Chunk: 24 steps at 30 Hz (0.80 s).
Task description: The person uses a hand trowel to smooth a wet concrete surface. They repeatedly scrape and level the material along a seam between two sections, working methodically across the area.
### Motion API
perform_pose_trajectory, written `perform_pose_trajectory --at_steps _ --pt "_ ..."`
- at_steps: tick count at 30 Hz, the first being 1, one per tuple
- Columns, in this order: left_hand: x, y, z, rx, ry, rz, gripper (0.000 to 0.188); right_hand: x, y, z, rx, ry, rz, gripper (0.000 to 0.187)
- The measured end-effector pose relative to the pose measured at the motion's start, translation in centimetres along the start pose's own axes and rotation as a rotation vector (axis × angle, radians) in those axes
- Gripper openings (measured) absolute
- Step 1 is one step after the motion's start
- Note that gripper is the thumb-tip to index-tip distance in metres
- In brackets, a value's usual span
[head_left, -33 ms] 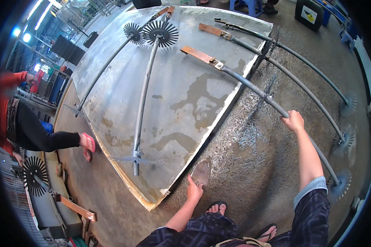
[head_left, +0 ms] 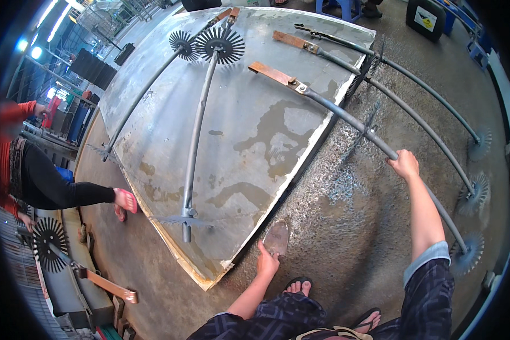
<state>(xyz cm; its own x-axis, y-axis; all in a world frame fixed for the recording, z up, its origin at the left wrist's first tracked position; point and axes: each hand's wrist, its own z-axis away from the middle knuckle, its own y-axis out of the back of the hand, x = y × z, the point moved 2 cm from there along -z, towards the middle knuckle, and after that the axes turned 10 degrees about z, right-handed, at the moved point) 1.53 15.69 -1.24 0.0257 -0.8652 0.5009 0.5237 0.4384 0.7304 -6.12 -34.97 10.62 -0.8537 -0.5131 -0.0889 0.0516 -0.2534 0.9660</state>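
Observation:
My right hand (head_left: 405, 165) is wrapped round a grey metal rod (head_left: 347, 119) at the right. This rod has a copper-coloured flat bar (head_left: 272, 75) bolted to its far end, lying over the metal sheet (head_left: 238, 150). A slotted disc (head_left: 368, 126) sits partway along it, with another disc (head_left: 467, 254) at its near end. My left hand (head_left: 267, 260) grips a flat, oval, dull metallic piece (head_left: 276, 238) beside the sheet's near edge; its exact kind I cannot tell. Two similar rods (head_left: 419, 101) lean on the sheet's right edge.
More disc-ended rods (head_left: 197, 141) lie across the sheet. At the left, a person in red sleeves (head_left: 25, 110) holds another disc-fitted rod (head_left: 51, 245) low down. A dark jerrycan (head_left: 425, 20) and a blue stool (head_left: 339, 9) stand at the back. The floor (head_left: 334, 226) looks wet.
The person at the left has shifted slightly: the foot in the pink sandal and the disc-fitted rod moved a little to the right. My own hands look nearly still.

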Motion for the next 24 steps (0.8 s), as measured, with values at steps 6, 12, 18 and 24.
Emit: perform_pose_trajectory --at_steps 6,12,18,24 --pt "0.0 -0.6 0.5 -0.023 0.024 -0.017 0.083 -0.1 -0.6 -2.3 -0.031 0.013 0.015 0.027" --pt "-1.9 0.0 0.1 0.047 0.01 0.068 0.086 -3.2 0.1 -2.1 -0.066 0.053 0.065 0.043" --pt "0.7 0.8 0.4 0.036 0.022 0.023 0.091 2.9 -3.0 -1.6 0.114 0.145 0.164 0.07" --pt "0.7 0.1 3.5 0.035 -0.029 0.125 0.09 6.3 -4.1 4.0 0.389 0.202 0.255 0.064"
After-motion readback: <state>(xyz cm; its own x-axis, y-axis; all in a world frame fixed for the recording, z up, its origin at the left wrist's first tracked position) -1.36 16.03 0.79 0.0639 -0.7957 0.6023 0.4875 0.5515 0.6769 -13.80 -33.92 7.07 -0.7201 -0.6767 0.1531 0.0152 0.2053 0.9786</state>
